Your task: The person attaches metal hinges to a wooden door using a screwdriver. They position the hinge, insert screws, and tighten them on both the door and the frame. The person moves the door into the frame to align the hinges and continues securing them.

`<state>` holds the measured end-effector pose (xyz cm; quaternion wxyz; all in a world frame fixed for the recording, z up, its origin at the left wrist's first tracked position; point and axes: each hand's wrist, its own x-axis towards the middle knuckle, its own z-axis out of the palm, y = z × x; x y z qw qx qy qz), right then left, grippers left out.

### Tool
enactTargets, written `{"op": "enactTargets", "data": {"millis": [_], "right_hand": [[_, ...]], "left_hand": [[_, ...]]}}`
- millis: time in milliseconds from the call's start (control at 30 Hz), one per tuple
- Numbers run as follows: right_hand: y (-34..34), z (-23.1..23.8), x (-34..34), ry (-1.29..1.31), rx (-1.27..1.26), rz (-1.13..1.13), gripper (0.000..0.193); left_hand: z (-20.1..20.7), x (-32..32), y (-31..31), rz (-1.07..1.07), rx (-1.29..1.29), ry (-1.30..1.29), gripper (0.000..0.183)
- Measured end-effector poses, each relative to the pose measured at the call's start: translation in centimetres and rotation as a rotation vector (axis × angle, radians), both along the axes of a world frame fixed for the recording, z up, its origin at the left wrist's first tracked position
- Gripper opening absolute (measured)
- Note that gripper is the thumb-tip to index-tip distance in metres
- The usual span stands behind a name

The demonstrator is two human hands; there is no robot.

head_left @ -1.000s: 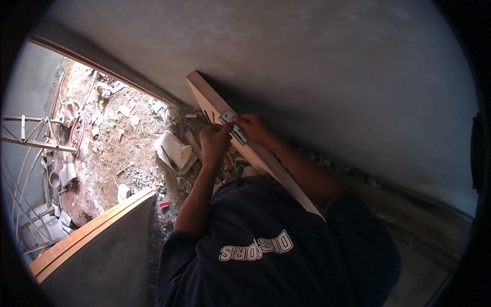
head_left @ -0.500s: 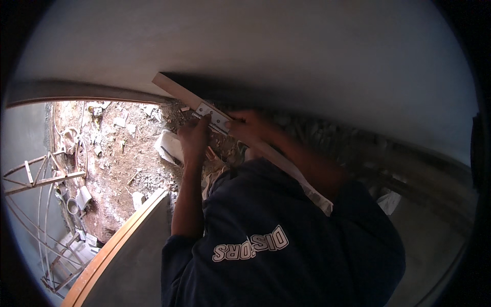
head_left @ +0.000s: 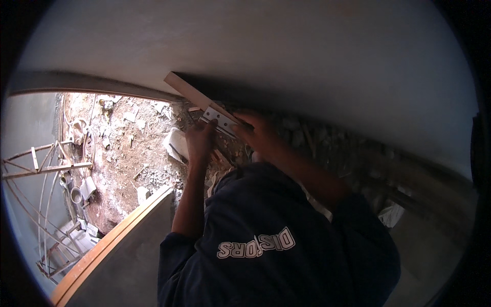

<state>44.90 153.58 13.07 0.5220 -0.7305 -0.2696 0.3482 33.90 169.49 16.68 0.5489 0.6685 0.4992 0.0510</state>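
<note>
A pale wooden board (head_left: pixel 186 90) slants from the wall side down toward my body. A silver metal hinge (head_left: pixel 218 116) with several screw holes lies flat against it. My left hand (head_left: pixel 201 137) pinches the near side of the hinge, a fingertip pressed by its knuckle edge. At the hinge's other end, my right hand (head_left: pixel 258 130) wraps over the board with its thumb side touching the hinge. Some of its fingers are in shadow. My right forearm covers the lower part of the board.
A grey plastered wall (head_left: pixel 286 46) rises ahead. Rubble and debris (head_left: pixel 120 163) cover the bright ground at left, beside a white block (head_left: pixel 176 145). An orange-brown wooden frame edge (head_left: pixel 115 240) stands lower left. A metal lattice frame (head_left: pixel 46 169) sits at far left.
The view has shifted slightly, so the board and hinge appear a little farther right and lower. My right forearm now hides the board's lower length. Both hands stay at the hinge.
</note>
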Motion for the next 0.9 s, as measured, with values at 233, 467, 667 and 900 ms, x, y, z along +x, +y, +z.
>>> {"op": "enactTargets", "data": {"millis": [233, 467, 667, 900], "right_hand": [[-0.4, 4.9, -2.4, -0.238, 0.213, 0.069, 0.051], [1.6, 6.5, -3.7, 0.071, 0.073, 0.123, 0.051], [4.1, 7.7, -5.2, 0.065, 0.367, 0.115, 0.041], [7.9, 11.1, -4.9, 0.263, 0.304, 0.212, 0.032]], "left_hand": [[4.2, -2.4, -1.3, 0.179, -0.121, -0.116, 0.03], [5.8, -5.3, -1.2, 0.258, -0.132, -0.311, 0.032], [8.3, -7.7, -0.7, 0.34, -0.211, -0.578, 0.025], [10.5, -13.3, 1.0, 0.528, -0.108, -0.768, 0.029]]}}
